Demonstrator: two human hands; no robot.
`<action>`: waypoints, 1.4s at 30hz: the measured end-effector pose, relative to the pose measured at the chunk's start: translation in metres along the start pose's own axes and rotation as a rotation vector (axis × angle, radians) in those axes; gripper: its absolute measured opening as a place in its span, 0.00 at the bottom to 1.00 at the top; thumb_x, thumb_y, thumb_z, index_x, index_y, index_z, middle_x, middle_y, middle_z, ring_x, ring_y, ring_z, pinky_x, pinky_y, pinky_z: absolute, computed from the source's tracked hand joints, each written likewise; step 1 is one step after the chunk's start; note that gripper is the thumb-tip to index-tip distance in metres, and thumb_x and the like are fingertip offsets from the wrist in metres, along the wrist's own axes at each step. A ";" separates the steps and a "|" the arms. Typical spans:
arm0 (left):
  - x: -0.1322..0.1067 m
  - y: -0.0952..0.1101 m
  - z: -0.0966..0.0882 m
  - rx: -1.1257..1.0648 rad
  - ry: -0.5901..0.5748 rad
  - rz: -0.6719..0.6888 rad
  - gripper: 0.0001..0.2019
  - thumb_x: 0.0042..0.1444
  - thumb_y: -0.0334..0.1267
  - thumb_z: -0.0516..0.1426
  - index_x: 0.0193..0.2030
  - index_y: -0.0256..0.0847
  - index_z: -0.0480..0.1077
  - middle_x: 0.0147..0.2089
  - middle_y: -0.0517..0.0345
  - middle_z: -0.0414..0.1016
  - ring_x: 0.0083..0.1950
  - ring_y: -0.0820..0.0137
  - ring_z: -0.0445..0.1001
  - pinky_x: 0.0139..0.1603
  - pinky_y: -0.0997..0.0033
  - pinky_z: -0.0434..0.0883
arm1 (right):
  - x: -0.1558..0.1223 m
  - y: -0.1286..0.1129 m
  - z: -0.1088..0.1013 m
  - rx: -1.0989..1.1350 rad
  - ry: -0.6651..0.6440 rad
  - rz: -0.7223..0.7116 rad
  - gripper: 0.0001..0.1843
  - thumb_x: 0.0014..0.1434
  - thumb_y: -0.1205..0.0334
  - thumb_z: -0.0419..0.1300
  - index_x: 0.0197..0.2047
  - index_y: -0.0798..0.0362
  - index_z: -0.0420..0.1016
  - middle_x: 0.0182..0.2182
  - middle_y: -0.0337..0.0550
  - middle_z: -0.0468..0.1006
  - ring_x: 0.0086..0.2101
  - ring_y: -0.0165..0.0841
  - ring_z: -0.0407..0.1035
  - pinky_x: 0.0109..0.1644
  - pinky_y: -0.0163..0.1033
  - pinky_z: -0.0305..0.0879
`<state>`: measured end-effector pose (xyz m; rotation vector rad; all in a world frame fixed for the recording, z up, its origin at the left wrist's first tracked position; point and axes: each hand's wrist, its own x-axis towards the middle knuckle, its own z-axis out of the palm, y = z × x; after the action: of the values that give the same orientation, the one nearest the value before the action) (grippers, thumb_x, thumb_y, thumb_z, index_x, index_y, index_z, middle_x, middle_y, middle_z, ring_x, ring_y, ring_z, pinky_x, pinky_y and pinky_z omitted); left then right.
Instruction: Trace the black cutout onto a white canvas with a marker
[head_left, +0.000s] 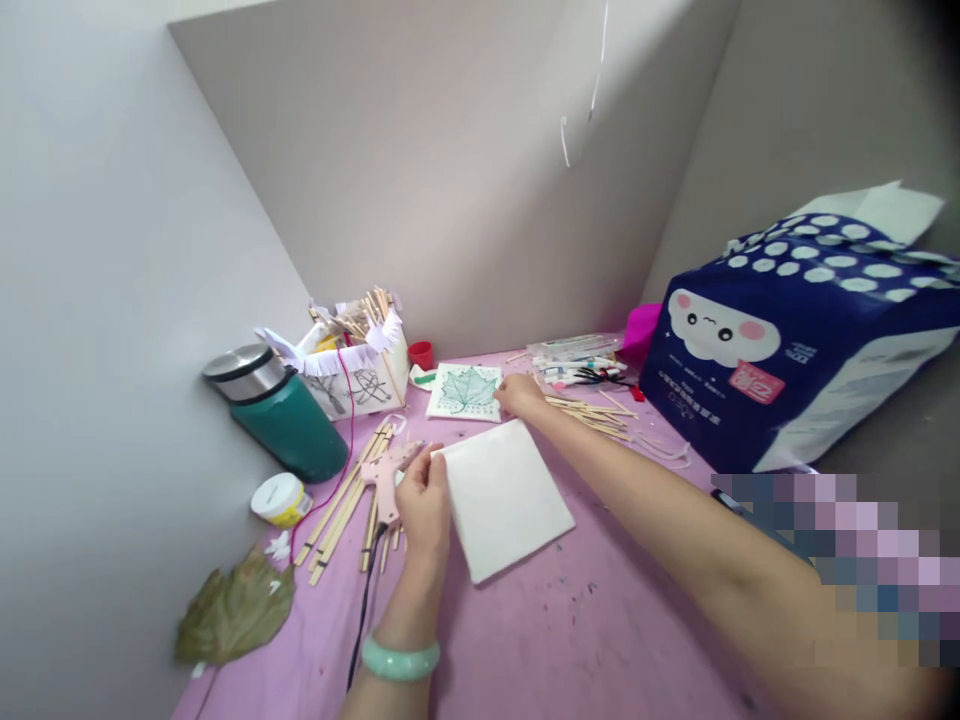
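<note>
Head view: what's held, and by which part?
Left hand holds the white panel by its upper-left corner. Right hand is at the right edge of the leaf picture; can't tell whether it grips.

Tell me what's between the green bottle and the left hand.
In the head view, a magenta cord, some wooden sticks and the pink glue gun lie between the green bottle and the left hand.

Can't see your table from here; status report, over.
Left hand gripping white panel by its edge. Right hand at leaf picture. Pink glue gun close beside left hand.
</note>
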<state>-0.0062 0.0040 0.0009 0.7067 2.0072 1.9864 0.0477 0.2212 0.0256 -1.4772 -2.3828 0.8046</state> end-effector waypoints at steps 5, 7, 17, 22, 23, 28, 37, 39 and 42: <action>-0.006 0.010 -0.002 0.076 0.092 0.040 0.16 0.55 0.45 0.55 0.44 0.37 0.74 0.46 0.50 0.77 0.51 0.61 0.73 0.55 0.62 0.66 | 0.022 -0.018 0.016 -0.062 -0.001 0.122 0.14 0.61 0.56 0.59 0.44 0.59 0.73 0.43 0.48 0.75 0.44 0.36 0.70 0.50 0.47 0.67; -0.008 0.012 -0.002 0.087 0.093 0.051 0.16 0.55 0.45 0.55 0.44 0.37 0.74 0.46 0.50 0.77 0.50 0.61 0.73 0.54 0.62 0.66 | 0.024 -0.018 0.018 -0.041 -0.005 0.145 0.14 0.61 0.57 0.59 0.45 0.60 0.72 0.42 0.48 0.75 0.42 0.35 0.71 0.48 0.46 0.68; -0.010 0.021 -0.005 0.105 -0.097 0.246 0.16 0.58 0.45 0.55 0.48 0.40 0.74 0.47 0.51 0.76 0.50 0.64 0.72 0.51 0.66 0.68 | -0.037 0.037 -0.038 0.388 -0.018 -0.200 0.07 0.54 0.64 0.54 0.33 0.56 0.73 0.25 0.37 0.70 0.24 0.26 0.63 0.27 0.31 0.58; -0.014 0.023 -0.005 0.165 -0.136 0.445 0.13 0.61 0.43 0.53 0.48 0.44 0.73 0.48 0.53 0.73 0.50 0.66 0.70 0.52 0.67 0.67 | -0.113 0.087 -0.052 0.732 -0.158 -0.405 0.08 0.54 0.61 0.55 0.35 0.54 0.70 0.25 0.35 0.67 0.22 0.24 0.58 0.25 0.31 0.57; -0.015 0.023 -0.005 0.178 -0.127 0.481 0.13 0.61 0.43 0.54 0.48 0.44 0.73 0.49 0.52 0.71 0.51 0.66 0.69 0.53 0.67 0.67 | -0.124 0.094 -0.050 0.790 -0.199 -0.434 0.08 0.54 0.60 0.56 0.36 0.54 0.71 0.25 0.35 0.67 0.22 0.24 0.58 0.26 0.31 0.57; -0.019 0.016 0.003 0.022 -0.153 0.464 0.19 0.60 0.44 0.54 0.58 0.47 0.65 0.62 0.49 0.60 0.60 0.64 0.64 0.58 0.65 0.65 | -0.151 0.111 -0.034 0.755 -0.299 -0.420 0.15 0.56 0.57 0.56 0.44 0.54 0.75 0.29 0.39 0.73 0.24 0.27 0.62 0.26 0.31 0.60; -0.025 0.014 0.007 -0.017 -0.199 0.343 0.24 0.63 0.46 0.50 0.64 0.42 0.58 0.67 0.50 0.58 0.68 0.66 0.56 0.67 0.69 0.54 | -0.165 0.105 -0.039 0.624 -0.122 -0.558 0.19 0.62 0.54 0.50 0.49 0.53 0.73 0.40 0.45 0.76 0.41 0.38 0.68 0.48 0.42 0.65; -0.028 0.015 0.008 -0.005 -0.174 0.353 0.23 0.64 0.45 0.50 0.64 0.42 0.58 0.66 0.50 0.60 0.66 0.66 0.58 0.66 0.69 0.56 | -0.169 0.101 -0.037 0.563 0.002 -0.565 0.19 0.63 0.51 0.49 0.45 0.54 0.74 0.36 0.45 0.75 0.38 0.37 0.68 0.44 0.40 0.65; -0.031 0.016 0.010 0.012 -0.113 0.380 0.23 0.64 0.45 0.50 0.64 0.42 0.58 0.64 0.49 0.62 0.64 0.65 0.61 0.64 0.68 0.58 | -0.173 0.096 -0.031 0.573 0.204 -0.554 0.21 0.66 0.51 0.44 0.38 0.54 0.73 0.29 0.42 0.71 0.30 0.33 0.65 0.37 0.37 0.62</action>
<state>0.0283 -0.0026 0.0107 1.2542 1.9322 2.0716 0.2153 0.1126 0.0143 -0.6045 -2.0058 1.0061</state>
